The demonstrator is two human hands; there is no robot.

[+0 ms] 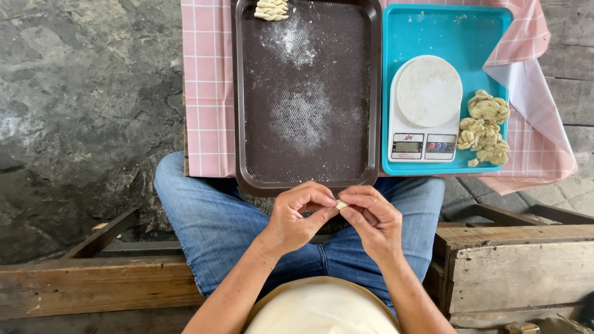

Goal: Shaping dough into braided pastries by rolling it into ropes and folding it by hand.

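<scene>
My left hand [300, 213] and my right hand [371, 216] meet over my lap, just in front of a dark brown tray [244, 93]. Both pinch one small pale piece of dough [341, 204] between their fingertips. The tray is dusted with flour, and a twisted, shaped piece of dough [271, 8] lies at its far edge. To the right, a turquoise tray [445, 28] carries a white kitchen scale [427, 108] and a heap of rough dough lumps [486, 127].
Both trays rest on a pink checked cloth [207, 86]. My legs in blue jeans [204, 216] are under the brown tray. A weathered wooden crate [513, 272] stands at my right, wooden beams [93, 284] at my left, on a stone floor [80, 105].
</scene>
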